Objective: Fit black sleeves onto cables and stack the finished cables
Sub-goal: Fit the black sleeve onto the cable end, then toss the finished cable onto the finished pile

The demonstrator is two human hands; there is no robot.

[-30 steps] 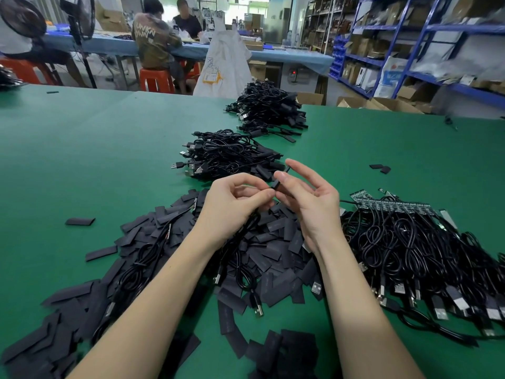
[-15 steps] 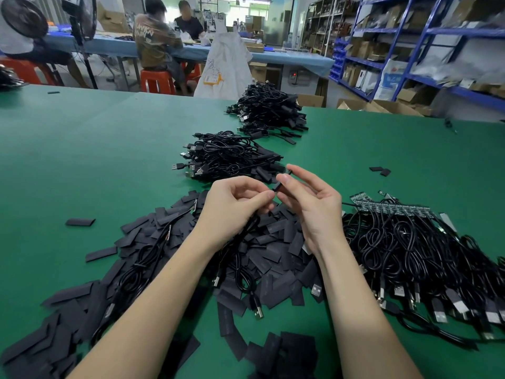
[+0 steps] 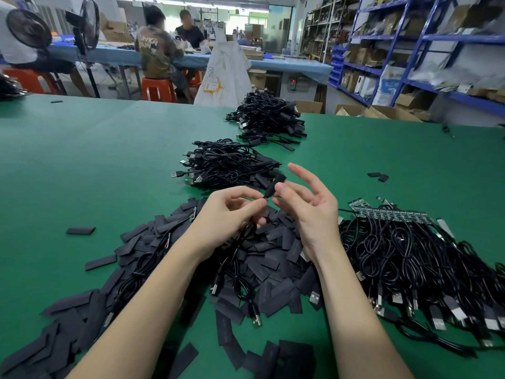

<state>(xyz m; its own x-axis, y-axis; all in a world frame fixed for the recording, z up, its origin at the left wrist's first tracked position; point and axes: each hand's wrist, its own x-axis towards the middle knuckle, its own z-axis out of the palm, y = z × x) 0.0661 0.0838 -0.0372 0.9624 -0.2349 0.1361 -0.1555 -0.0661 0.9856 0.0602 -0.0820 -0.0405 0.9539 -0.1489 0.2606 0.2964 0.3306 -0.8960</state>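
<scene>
We pinch a cable (image 3: 240, 242) in our left hand (image 3: 226, 217), right hand (image 3: 308, 209) gripping its black sleeve (image 3: 276, 183), above loose sleeves (image 3: 273, 250) on the green tabletop (image 3: 95, 170); finished stacks (image 3: 226, 165) lie beyond.

bare forearms, bare left hand (image 3: 222, 214), right hand (image 3: 310, 212) (ringless)

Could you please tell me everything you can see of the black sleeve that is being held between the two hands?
The black sleeve is a short, flat, matte tube, like the loose ones heaped below. It is held in the air above that heap, tilted, with its upper end toward the nearer cable stack. The right hand pinches it near the middle; the left hand grips the thin black cable entering its lower end.
</scene>
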